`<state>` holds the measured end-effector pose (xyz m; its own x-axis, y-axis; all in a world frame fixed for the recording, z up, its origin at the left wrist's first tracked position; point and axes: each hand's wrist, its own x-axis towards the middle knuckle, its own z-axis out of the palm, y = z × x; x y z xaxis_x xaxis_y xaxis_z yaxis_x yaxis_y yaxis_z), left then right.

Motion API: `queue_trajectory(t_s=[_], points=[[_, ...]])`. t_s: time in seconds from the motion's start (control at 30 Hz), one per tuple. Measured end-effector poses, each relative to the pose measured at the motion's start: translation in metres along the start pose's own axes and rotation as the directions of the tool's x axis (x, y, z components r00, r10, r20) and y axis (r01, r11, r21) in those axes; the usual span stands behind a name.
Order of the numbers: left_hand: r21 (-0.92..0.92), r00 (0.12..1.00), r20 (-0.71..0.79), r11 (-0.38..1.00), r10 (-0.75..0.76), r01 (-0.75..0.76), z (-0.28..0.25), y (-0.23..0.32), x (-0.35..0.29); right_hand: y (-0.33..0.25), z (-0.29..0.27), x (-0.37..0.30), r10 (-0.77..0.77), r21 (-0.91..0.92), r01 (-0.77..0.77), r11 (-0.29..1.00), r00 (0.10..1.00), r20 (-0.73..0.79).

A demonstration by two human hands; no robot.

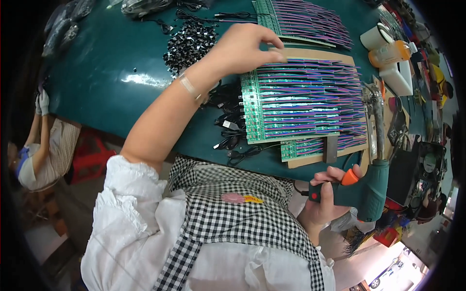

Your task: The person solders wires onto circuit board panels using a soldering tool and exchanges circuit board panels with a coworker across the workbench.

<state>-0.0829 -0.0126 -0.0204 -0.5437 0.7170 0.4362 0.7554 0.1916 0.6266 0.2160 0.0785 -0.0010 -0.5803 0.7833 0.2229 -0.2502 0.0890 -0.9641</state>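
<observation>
My left hand (245, 48) reaches over the upper left corner of a circuit board panel (251, 114) with many thin purple, blue and red wires (310, 104). Thumb and index finger are brought together in a pinch; whatever lies between their tips is too small to make out. Below the panel's right side, my right hand (330, 199) grips the handle of a green pistol-shaped soldering gun (374, 186), with fingers around its orange trigger (350, 177). The gun's long metal barrel (377, 116) points away along the panel's right edge.
Small black and metal connectors (191, 46) lie heaped left of the panel, with black USB cables (228, 123) below. Another wired panel (303, 22) lies beyond. A dark metal block (330, 149) rests on the lower panel. An orange bottle (392, 53) lies right; a gloved co-worker (41, 145) is left.
</observation>
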Motion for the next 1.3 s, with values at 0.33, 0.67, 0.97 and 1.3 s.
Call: queue_trajectory(t_s=[0.33,0.67,0.97,1.3], points=[[-0.438,0.676,0.385,0.520,-0.628,0.733,-0.029,0.050,-0.118,-0.011,-0.023,0.007,0.257,-0.019,-0.262,0.965,0.924,0.282],[-0.540,0.563,0.550,0.252,-0.617,0.803,-0.031,0.049,-0.112,-0.018,-0.018,0.000,0.439,-0.065,-0.437,0.897,0.868,0.233],[-0.537,0.561,0.499,0.272,-0.661,0.798,-0.025,0.054,-0.113,-0.017,-0.025,0.003,0.448,-0.067,-0.447,0.892,0.854,0.264],[-0.670,0.624,0.472,0.206,-0.623,0.713,-0.014,0.064,-0.091,-0.019,-0.040,0.002,0.445,-0.100,-0.446,0.889,0.796,0.410]])
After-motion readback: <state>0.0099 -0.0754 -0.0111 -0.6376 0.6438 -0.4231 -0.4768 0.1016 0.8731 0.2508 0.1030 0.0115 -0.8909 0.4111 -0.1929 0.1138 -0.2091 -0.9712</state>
